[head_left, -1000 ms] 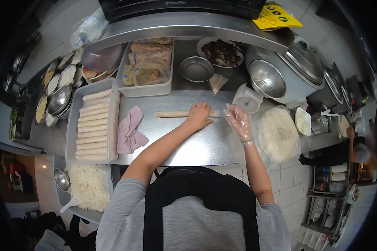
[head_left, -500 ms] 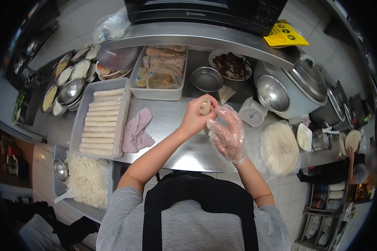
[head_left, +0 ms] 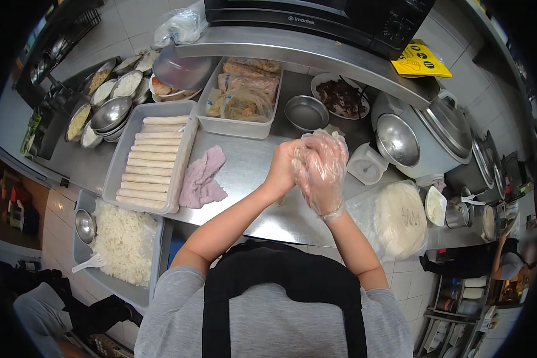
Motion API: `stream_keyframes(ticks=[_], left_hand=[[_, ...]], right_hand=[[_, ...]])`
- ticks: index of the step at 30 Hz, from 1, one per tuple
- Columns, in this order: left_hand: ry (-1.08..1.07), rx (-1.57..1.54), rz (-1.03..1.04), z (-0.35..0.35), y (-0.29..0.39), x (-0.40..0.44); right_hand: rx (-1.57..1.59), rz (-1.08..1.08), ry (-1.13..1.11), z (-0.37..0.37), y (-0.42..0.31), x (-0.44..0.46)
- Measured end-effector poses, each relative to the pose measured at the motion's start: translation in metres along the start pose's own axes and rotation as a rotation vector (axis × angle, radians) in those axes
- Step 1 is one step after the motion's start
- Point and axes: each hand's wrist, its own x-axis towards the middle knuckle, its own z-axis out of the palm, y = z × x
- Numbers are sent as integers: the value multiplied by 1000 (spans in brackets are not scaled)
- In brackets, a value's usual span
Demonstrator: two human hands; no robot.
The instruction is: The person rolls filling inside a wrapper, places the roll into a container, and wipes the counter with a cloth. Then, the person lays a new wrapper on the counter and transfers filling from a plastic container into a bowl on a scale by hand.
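My bare left hand (head_left: pixel 283 165) is closed around a pale roll, of which only a small end shows below the hands. Against it presses my right hand (head_left: pixel 321 170) in a clear plastic glove, its fingers bent over the roll's upper end, which is hidden. Left of the hands, a pink cloth (head_left: pixel 203 179) lies crumpled on the steel table (head_left: pixel 235 158). Beside the cloth, a plastic tub (head_left: pixel 185 161) holds several pale rolls (head_left: pixel 152 162) in a stack. To the right of my gloved hand are a white scale (head_left: pixel 367 165) and bagged round wrappers (head_left: pixel 400 219).
Behind the hands stand a metal bowl (head_left: pixel 306 113), a plate of dark food (head_left: pixel 342 96) and a tub of bagged food (head_left: pixel 238 124). A rice bin (head_left: pixel 159 238) is at the lower left. A steel shelf (head_left: pixel 310 49) overhangs the back. Another person (head_left: pixel 510 262) is at far right.
The roll was lifted off the table and turned end-up in my left hand. My gloved right hand came over and closed on its top. The camera view shifted.
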Motion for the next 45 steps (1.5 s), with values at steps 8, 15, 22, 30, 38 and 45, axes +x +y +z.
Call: stream_keyframes(ticks=[8,15,22,30,38,45], left_hand=[[-133,-208,-207,-13,10,6],[-225,-262,-58,-2,5,3],[-33,-334,-197,-17,43,14],[-528,-736,-194,-20,34,17],[-384,-246,-318,-27,27,3],[-347,-149,-179,-17,23,0]], right_hand=[[653,132,122,-8,10,-7],[324,-95,-149,-17,18,9],[955,603,-182,14,1,-31],[1806,622,-722,26,15,-47],[880,584,-10,-15,10,-31],[350,-59,-12,-27,12,-9]])
